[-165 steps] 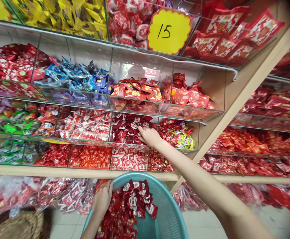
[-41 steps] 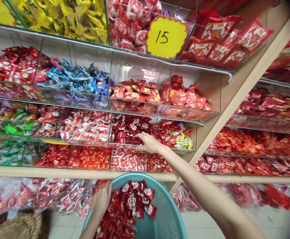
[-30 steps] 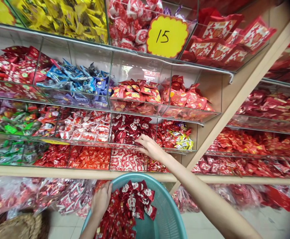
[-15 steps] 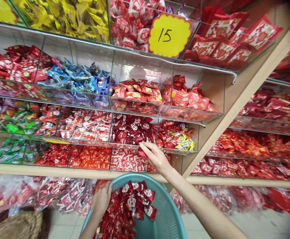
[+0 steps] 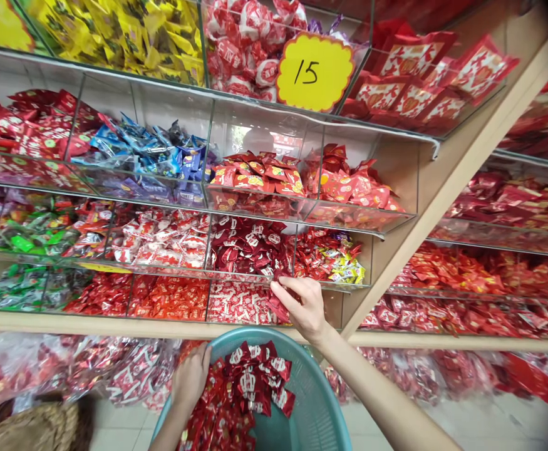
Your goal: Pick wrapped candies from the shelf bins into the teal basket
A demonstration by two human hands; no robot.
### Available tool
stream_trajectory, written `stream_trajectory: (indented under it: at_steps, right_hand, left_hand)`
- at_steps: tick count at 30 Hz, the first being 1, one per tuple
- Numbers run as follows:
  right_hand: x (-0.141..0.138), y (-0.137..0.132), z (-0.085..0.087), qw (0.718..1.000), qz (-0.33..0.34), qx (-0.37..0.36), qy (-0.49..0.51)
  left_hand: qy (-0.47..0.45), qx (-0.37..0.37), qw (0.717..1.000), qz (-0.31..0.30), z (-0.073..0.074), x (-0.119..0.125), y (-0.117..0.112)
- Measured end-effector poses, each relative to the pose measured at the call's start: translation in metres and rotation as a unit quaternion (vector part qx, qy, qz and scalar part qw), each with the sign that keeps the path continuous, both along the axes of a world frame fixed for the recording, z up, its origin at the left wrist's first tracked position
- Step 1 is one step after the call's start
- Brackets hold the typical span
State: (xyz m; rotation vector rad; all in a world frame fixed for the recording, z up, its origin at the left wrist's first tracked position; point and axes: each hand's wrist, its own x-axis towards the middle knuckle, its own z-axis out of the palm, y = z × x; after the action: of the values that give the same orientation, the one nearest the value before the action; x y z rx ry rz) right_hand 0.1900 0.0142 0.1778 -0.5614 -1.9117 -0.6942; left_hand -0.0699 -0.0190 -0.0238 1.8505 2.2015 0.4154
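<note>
My left hand (image 5: 190, 378) is closed on the left rim of a teal plastic basket (image 5: 319, 394). Inside the basket lie bright red wrapped candies (image 5: 217, 410) and, on top at the back, dark red candies with white print (image 5: 253, 373). Above the basket's far rim, my right hand (image 5: 307, 307) pinches dark red wrapped candies (image 5: 279, 304) between thumb and fingers; how many is hidden. It is just in front of the clear bin of matching dark red candies (image 5: 250, 245), at the bin's front lip.
Clear bins of wrapped sweets line the shelves, among them blue packets (image 5: 137, 150) and yellow packets (image 5: 128, 31). A yellow price tag (image 5: 315, 72) reads 15. A slanted wooden post (image 5: 447, 181) stands at right. Bagged candies (image 5: 137, 369) sit under the wooden shelf edge (image 5: 90, 322).
My right hand has drawn back slightly from the bin's lip, turning, with more of the dark red candies now showing in its grip. My left hand stays on the basket rim.
</note>
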Motion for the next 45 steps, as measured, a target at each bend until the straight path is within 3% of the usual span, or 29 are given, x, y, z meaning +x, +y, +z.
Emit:
stream_trajectory:
  at_steps: [9, 14, 18, 33, 45]
  right_hand:
    - [-0.009, -0.014, -0.008, 0.991, 0.117, -0.048, 0.049]
    - [-0.011, -0.027, -0.006, 0.993, 0.113, -0.041, 0.010]
    - [-0.012, -0.030, -0.004, 0.992, 0.100, -0.078, 0.011]
    - [-0.012, -0.032, -0.006, 0.997, 0.076, -0.016, -0.013]
    - [-0.015, -0.035, -0.001, 0.992, 0.111, -0.066, 0.002]
  left_hand:
    - [-0.012, -0.001, 1.000, 0.001, 0.001, -0.001, 0.001]
    - [-0.012, 0.008, 1.000, -0.003, -0.001, -0.001, 0.002]
    - [-0.017, 0.007, 1.000, -0.003, 0.000, -0.001, 0.000]
    - [-0.024, 0.002, 1.000, 0.005, 0.002, 0.000, 0.000]
    - [-0.040, 0.010, 0.999, -0.002, 0.002, 0.000, -0.001]
